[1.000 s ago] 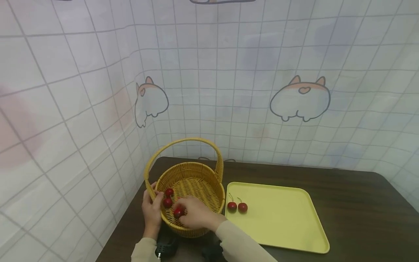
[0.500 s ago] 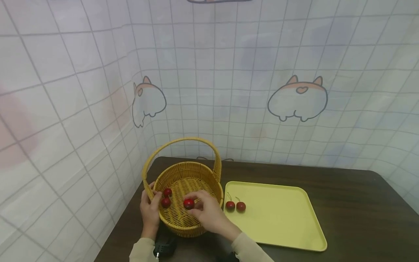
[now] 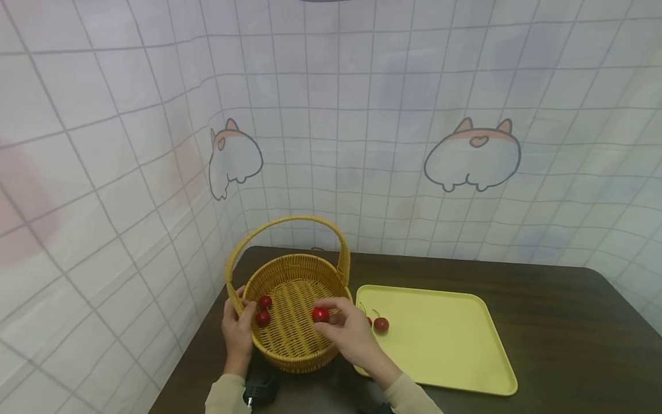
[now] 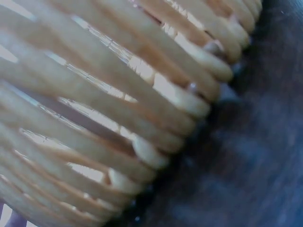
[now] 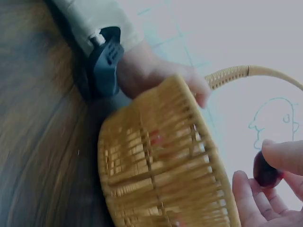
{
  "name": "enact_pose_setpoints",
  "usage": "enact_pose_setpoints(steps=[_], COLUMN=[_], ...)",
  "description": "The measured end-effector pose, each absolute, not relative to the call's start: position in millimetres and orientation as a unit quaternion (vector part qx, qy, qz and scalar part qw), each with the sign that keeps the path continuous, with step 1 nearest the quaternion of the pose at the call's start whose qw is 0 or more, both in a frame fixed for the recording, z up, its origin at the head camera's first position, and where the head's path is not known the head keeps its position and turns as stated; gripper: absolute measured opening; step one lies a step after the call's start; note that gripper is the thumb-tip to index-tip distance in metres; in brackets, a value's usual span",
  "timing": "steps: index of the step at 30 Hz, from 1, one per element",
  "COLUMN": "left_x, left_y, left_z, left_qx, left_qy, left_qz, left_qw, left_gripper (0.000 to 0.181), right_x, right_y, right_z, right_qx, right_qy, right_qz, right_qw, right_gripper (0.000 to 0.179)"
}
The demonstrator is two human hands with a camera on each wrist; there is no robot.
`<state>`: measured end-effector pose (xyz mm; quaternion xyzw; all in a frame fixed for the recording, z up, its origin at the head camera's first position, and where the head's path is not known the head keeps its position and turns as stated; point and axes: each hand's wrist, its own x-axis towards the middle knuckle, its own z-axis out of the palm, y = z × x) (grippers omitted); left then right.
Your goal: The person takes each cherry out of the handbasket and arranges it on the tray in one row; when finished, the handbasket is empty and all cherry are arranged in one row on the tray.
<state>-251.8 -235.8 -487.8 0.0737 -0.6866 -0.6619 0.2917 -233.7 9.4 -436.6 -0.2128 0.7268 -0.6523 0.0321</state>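
Peeking past the right hand (image 3: 353, 334), a mostly hidden cherry (image 3: 369, 322)

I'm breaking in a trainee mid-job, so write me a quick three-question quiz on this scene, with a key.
1. Which pinches a cherry? A: left hand; B: right hand; C: neither.
2. True or false: the left hand is holding the yellow tray.
3. In the head view, how many cherries lie inside the basket?

Key: 1. B, the right hand. 2. False; the left hand holds the basket, apart from the yellow tray. 3. Two.
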Motion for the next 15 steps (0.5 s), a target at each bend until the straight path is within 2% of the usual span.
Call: enact_pose_setpoints(steps=[6, 15], left_x=[-260.0, -258.3], left_y=[-237.9, -236.2], left_z=[-498.7, -492.7], left_qx=[0.084, 0.081], left_qy=[-0.677, -0.678], left_qz=[-0.671, -0.673], left_qw=[0.290, 0.286], left_gripper=[0.039, 0.034], right_x=[-231.0, -224.9], right_y=[34.2, 73.4], right_z=[-437.3, -438.4], right_qx=[-0.200, -0.184], right_qy=[0.744, 0.759], right_qz=[-0.638, -0.622], right_qw=[0.021, -0.056], right_gripper=[0.039, 0.035])
